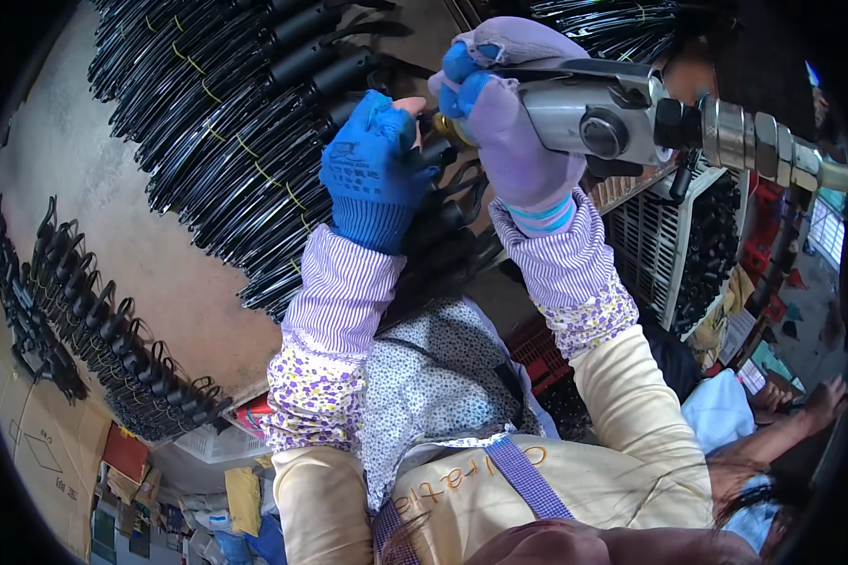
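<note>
My right hand (509, 104), in a pale purple glove with blue fingertips, is wrapped round a silver air-powered tool (594, 111). A hose fitting (744, 141) runs from the tool's right end. The tool's brass-coloured tip (454, 129) points at my left hand (372, 169), which wears a blue glove with a bare fingertip showing. My left fingers are curled closed, and what lies between them is hidden. Beneath and left of that hand, black umbrella frames (226, 141) lie in a dense row, their dark handles (316, 80) toward me.
The brown tabletop (85, 113) carries another row of black handled pieces (113, 330) along its left edge. A white crate (650, 245) of black parts stands at the right. Cardboard (42, 443) is at the lower left. Another person's arm (782, 428) shows at the lower right.
</note>
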The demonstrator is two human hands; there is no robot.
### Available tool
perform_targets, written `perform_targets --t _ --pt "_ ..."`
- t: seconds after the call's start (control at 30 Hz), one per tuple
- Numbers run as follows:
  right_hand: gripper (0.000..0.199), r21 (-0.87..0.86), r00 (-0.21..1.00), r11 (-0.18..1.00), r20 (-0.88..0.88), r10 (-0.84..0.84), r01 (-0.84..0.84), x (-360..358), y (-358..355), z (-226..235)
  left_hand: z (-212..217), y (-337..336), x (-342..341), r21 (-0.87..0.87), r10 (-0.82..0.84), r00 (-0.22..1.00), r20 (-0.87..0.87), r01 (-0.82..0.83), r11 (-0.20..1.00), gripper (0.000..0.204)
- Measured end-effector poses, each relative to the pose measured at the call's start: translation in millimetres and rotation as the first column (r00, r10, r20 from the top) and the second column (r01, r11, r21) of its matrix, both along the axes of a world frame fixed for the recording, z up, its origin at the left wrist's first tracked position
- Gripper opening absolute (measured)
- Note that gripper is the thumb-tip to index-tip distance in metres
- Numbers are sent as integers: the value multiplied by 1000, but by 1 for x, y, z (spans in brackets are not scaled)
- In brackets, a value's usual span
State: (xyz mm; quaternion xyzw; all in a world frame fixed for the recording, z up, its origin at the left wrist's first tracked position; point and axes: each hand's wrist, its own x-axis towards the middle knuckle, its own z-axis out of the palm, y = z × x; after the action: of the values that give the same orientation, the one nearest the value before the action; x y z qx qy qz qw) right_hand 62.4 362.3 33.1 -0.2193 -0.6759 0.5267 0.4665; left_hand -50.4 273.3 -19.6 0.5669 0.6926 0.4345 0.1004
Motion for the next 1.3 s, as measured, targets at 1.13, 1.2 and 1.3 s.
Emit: perform_targets --t 1.13,1.2,1.3 --pt "21 -121 996 990 64 -59 67 -36 -17 -1 2 -30 -22 -171 120 875 470 -44 984 11" --pt "20 -105 995 992 78 -54 63 -39 -17 1 -1 -31 -23 -158 112 878 465 -43 987 12" --pt "17 -68 992 996 115 -52 60 -42 -19 2 -7 -34 -24 -127 83 892 445 -29 992 13"
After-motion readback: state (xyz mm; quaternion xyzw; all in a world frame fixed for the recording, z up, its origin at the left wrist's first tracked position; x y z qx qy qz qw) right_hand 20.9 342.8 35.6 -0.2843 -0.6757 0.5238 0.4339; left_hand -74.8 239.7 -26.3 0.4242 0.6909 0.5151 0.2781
